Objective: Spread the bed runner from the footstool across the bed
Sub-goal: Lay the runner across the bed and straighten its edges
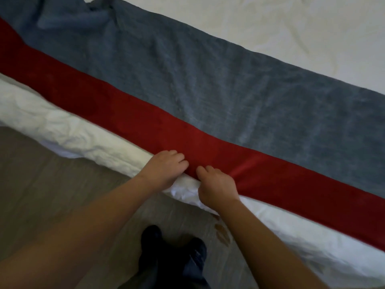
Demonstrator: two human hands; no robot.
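The bed runner [208, 90], grey-blue with a red band [129, 122] along its near side, lies stretched across the white bed [291, 28] from upper left to lower right. Its far left end is bunched and wrinkled. My left hand [164, 167] and my right hand [216, 186] sit side by side at the near edge of the red band, fingers curled and pinching that edge where it meets the white bedding. The footstool is out of view.
The white duvet edge [62, 130] hangs over the bed's near side. Below it is a grey wood-look floor [52, 184] with a brown stain [223, 234]. My dark shoes [173, 247] stand close to the bed.
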